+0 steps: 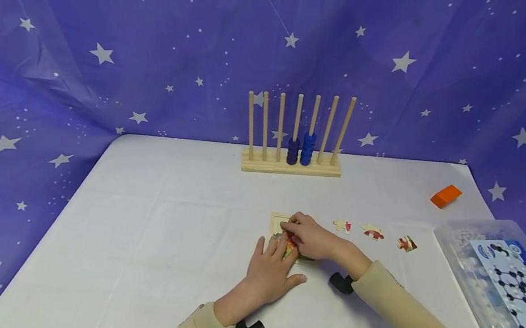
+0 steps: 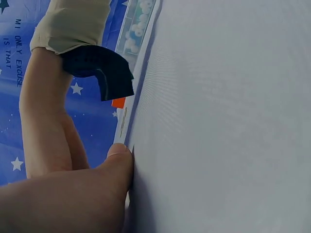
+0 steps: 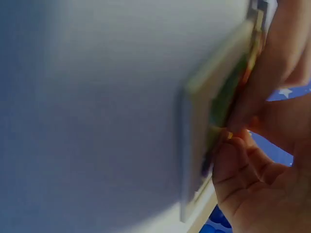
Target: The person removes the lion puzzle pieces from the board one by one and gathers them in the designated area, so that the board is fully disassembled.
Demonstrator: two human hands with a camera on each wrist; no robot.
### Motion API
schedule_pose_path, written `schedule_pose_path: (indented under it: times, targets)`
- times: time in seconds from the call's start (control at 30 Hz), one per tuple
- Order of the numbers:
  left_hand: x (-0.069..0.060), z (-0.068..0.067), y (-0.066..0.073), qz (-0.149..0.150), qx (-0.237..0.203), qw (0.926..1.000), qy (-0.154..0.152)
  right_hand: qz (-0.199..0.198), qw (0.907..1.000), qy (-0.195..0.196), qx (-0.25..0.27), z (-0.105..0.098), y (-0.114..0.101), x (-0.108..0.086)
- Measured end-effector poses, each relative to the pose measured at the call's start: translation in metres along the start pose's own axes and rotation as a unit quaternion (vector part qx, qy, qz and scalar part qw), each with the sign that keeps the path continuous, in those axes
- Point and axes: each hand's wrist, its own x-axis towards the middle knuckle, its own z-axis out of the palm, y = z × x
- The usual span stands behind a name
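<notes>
A small wooden jigsaw tray [image 1: 277,218] lies on the white table, partly hidden under both hands. My left hand [image 1: 270,273] rests flat over its near left part, fingers straight and spread on the picture. Over the tray, my right hand [image 1: 315,239] pinches a small puzzle piece [image 3: 229,136] between thumb and fingers; most of that piece is covered. Seen edge-on in the right wrist view, the tray's pale rim [image 3: 188,145] borders a green and red picture. In the left wrist view, the left thumb [image 2: 119,162] shows against the tablecloth.
Right of the tray lie three loose puzzle pieces: one [image 1: 342,226], another [image 1: 373,232] and a third [image 1: 407,243]. A wooden peg counting rack [image 1: 268,166] with blue beads stands behind. An orange block [image 1: 446,196] and a clear plastic box [image 1: 455,257] of molecule-model parts sit at the right.
</notes>
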Motion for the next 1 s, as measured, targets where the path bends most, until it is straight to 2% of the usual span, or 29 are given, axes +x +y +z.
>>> schedule_pose_path:
  times: [0.1,0.3,0.5,0.7,1.0]
  targets:
    - [-0.0007,-0.0016,-0.0002,-0.003,-0.001,1.0,-0.003,-0.005,0.9998,0.01,-0.015,0.0038,0.0,0.0005]
    - [-0.0027,-0.0034,0.0009,-0.012,-0.01,0.9997,-0.018,-0.01,0.9995,0.027,-0.014,0.0081,0.0026,0.0011]
    - [-0.0033,-0.0015,0.0035,-0.008,0.002,0.9999,-0.01,-0.007,0.9986,0.051,-0.014,0.011,0.0016,0.0005]
    - [-0.003,-0.0014,0.0038,-0.008,0.008,0.9999,-0.004,0.007,0.9987,0.05,-0.004,0.0087,0.0,0.0022]
    - [-0.0035,-0.0026,0.0084,-0.014,0.02,0.9984,0.051,0.037,0.9979,0.021,0.048,0.0046,0.0043,0.0044]
